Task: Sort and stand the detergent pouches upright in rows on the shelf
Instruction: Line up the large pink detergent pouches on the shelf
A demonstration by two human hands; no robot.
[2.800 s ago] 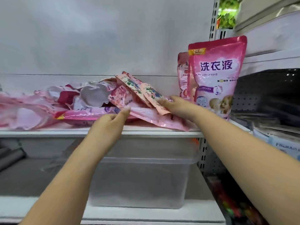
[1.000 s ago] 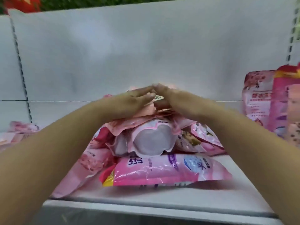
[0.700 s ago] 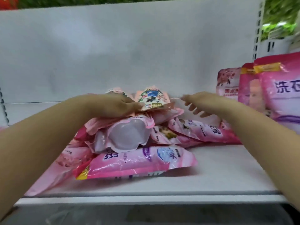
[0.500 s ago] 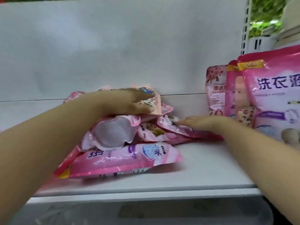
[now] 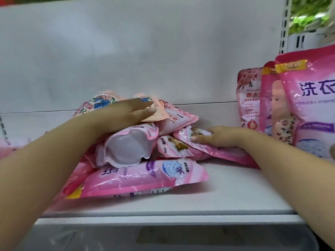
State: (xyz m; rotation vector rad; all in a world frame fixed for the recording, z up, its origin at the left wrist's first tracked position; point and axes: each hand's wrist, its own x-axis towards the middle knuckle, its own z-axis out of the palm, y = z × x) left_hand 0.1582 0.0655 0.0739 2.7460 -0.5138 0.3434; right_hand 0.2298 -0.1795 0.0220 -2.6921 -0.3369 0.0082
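A heap of pink detergent pouches lies flat on the white shelf. My left hand rests flat on the top of the heap, fingers straight, over a peach floral pouch. My right hand presses flat on a pink pouch at the heap's right edge. A large pink pouch lies flat at the front, and one pouch shows its pale base. Three pouches stand upright at the right: a big pink one, another behind it and a floral one.
The white back panel closes the shelf behind the heap. A slotted upright stands at the right, with green foliage beyond. More pink pouches lie at the far left. Bare shelf shows between the heap and the upright pouches.
My right hand has left the top of the heap and come down onto the pouch at its right edge. My left hand stays on top. The view has shifted right.
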